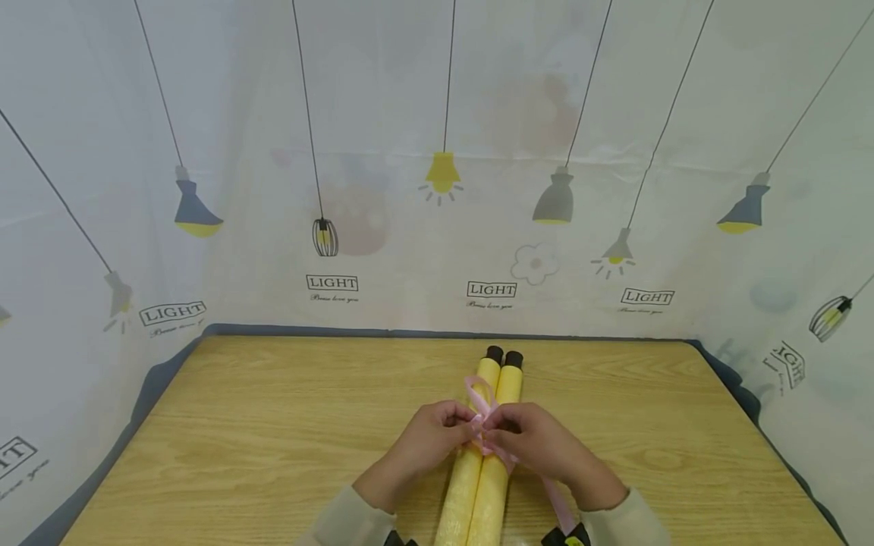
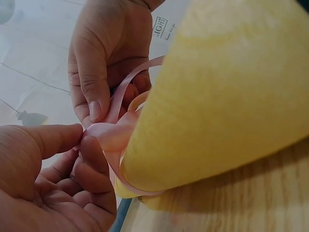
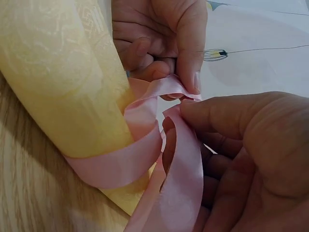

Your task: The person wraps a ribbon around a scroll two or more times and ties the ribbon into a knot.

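Observation:
Two long yellow rolls (image 1: pixel 471 485) with black ends lie side by side on the wooden table, pointing away from me. A pink ribbon (image 3: pixel 116 166) passes around both rolls, with a loop standing up beyond my hands in the head view. My left hand (image 1: pixel 432 440) pinches a fold of the ribbon between thumb and forefinger, on top of the rolls. Close against it, my right hand (image 1: pixel 539 444) pinches another part of the ribbon. In the right wrist view a ribbon length hangs down past the right fingers (image 3: pixel 227 113).
The wooden table (image 1: pixel 273 425) has a grey-blue edge along its back and sides. Behind it hangs a pale cloth (image 1: pixel 410 98) printed with lamps. A ribbon tail (image 1: pixel 558 504) trails toward the front, beside the right wrist.

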A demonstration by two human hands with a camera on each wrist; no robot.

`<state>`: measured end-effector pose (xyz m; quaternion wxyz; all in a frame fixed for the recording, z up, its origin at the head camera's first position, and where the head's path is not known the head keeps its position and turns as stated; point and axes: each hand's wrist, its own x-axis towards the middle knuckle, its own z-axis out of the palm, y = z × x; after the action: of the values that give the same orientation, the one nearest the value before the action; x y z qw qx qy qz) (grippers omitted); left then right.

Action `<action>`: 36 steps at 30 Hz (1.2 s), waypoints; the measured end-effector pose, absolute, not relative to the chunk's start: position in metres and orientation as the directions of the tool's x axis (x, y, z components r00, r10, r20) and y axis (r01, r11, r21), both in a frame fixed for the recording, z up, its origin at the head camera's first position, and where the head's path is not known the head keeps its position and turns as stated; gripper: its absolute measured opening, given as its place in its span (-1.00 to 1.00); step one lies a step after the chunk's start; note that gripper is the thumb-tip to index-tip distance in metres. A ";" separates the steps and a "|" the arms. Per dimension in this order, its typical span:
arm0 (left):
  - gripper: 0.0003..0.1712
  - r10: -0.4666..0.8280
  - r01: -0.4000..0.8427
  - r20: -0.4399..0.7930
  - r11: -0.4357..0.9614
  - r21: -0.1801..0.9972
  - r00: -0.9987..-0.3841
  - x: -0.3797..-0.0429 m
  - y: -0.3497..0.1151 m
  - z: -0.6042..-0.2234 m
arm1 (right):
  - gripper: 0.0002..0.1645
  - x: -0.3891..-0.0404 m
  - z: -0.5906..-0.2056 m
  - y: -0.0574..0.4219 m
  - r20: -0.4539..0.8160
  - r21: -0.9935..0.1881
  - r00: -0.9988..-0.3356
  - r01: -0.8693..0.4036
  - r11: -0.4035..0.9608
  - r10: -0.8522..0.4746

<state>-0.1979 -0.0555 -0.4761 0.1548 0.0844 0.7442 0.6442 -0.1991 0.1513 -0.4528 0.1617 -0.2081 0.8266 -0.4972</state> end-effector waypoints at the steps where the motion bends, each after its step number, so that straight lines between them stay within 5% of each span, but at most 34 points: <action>1: -0.77 0.327 -0.077 -0.124 0.153 0.985 -0.937 -0.198 -0.055 -0.476 | -0.87 -0.199 -0.454 0.151 -0.061 -0.890 -0.861 -0.182 0.417 -0.504; 36: -0.76 0.348 -0.089 -0.127 0.123 0.988 -0.929 -0.198 -0.057 -0.479 | -0.80 -0.201 -0.453 0.150 -0.084 -0.902 -0.867 -0.143 0.407 -0.491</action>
<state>-0.1976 -0.0567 -0.4788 0.1666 0.0885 0.7307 0.6561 -0.2007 0.1501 -0.4526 0.1707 -0.1929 0.8212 -0.5093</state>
